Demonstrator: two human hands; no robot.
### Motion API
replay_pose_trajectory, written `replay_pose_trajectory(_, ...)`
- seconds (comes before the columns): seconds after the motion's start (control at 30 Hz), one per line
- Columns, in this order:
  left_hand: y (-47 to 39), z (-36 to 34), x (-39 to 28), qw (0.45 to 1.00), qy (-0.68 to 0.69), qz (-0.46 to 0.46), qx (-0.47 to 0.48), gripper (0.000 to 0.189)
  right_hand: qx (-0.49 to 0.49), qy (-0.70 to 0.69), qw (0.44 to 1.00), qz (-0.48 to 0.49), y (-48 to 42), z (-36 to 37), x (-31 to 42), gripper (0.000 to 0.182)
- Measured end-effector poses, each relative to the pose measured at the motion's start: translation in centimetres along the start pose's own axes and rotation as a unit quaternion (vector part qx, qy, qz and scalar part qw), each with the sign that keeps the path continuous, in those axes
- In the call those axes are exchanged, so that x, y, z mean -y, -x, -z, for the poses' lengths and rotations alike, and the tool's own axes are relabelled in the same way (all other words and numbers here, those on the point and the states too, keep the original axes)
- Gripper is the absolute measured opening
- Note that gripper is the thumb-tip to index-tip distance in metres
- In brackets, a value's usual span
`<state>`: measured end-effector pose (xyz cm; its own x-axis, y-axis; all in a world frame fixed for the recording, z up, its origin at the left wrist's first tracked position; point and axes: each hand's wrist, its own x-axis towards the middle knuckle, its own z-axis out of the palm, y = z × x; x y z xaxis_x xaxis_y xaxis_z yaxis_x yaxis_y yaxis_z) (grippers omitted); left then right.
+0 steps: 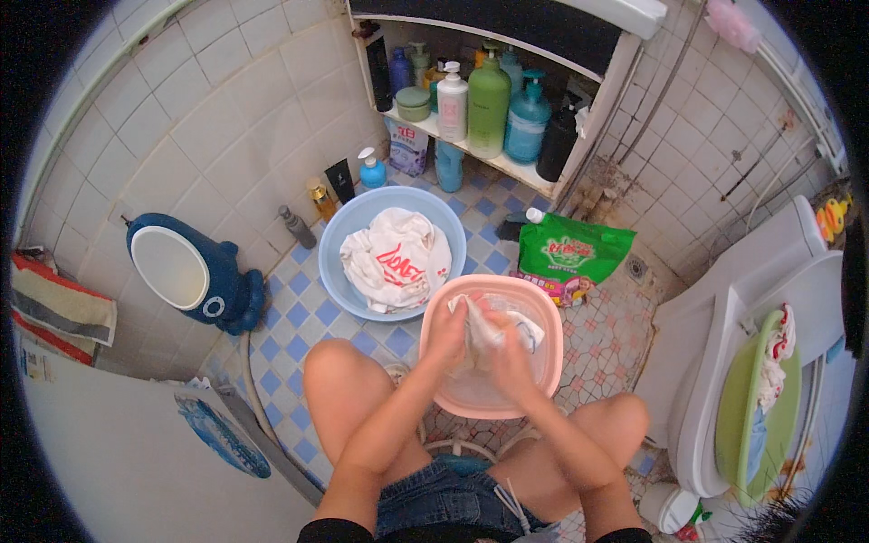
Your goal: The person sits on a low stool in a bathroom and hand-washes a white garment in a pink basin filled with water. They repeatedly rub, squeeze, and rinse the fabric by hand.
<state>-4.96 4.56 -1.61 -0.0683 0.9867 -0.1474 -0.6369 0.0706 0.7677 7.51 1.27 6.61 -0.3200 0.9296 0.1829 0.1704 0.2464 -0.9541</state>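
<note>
Both of my hands are over a pink plastic basin (558, 353) that stands between my knees and holds water. My left hand (448, 339) grips one side of a wet white cloth (533, 331) with blue marks. On the cloth's other side, my right hand (509, 356) is closed around it, slightly blurred. Beyond the pink basin, to the left, a light blue round basin (327, 271) holds a bunched white garment (407, 254) with red lettering. A green detergent pouch (577, 248) with a white cap lies on the floor at the right, just past the pink basin.
A shelf (502, 163) with several pump bottles stands ahead. More bottles line the left wall. At left is a blue child's urinal (234, 271). On the right, a green basin (736, 434) with clothes rests tilted on the white toilet (692, 380). A floor drain (636, 267) lies near the pouch.
</note>
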Motion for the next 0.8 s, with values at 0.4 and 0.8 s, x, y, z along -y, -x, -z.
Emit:
replay_pose_trajectory(0.4, 3.5, -3.9, -0.1, 0.978, -0.025, 0.193, -0.070, 0.040, -0.005, -0.033, 0.999, 0.010, -0.1, -1.3, -3.7, 0.045)
replay_pose_trajectory(0.8, 4.4, -3.6, 1.5, 0.985, 0.023, 0.170, 0.013, 0.041, -0.054, 0.024, 0.998, -0.005, -1.1, -0.1, -6.3, 0.048)
